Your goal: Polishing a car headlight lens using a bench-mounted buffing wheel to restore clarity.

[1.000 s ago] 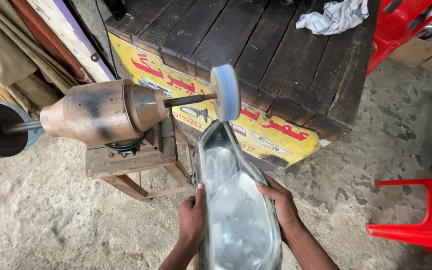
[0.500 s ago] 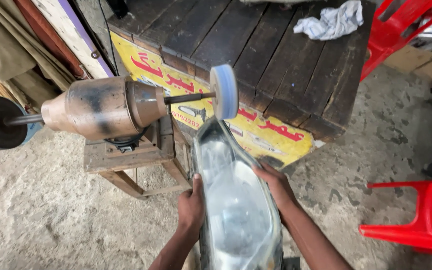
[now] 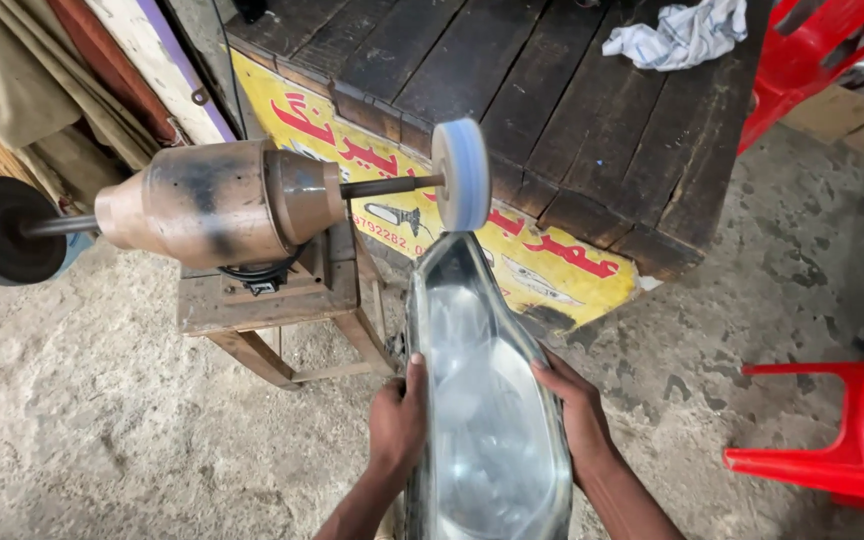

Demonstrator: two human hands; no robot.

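— Below the blue-white round buffing wheel (image 3: 461, 174), what have I got?

— A long clear-lensed car headlamp (image 3: 482, 400), its narrow tip just under the wheel; I cannot tell if they touch.

— My hands?

— Left hand (image 3: 398, 425) clasps the lamp's left edge, right hand (image 3: 577, 410) its right edge, both closed on it.

— And the wheel?

— It sits on the shaft of a rusty brown metal motor (image 3: 217, 205), mounted on a small wooden stand (image 3: 252, 310), beside the dark plank table (image 3: 592, 130).

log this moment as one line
left hand: grips headlight | right hand: grips headlight | headlight tip just under buffing wheel | motor on wooden stand
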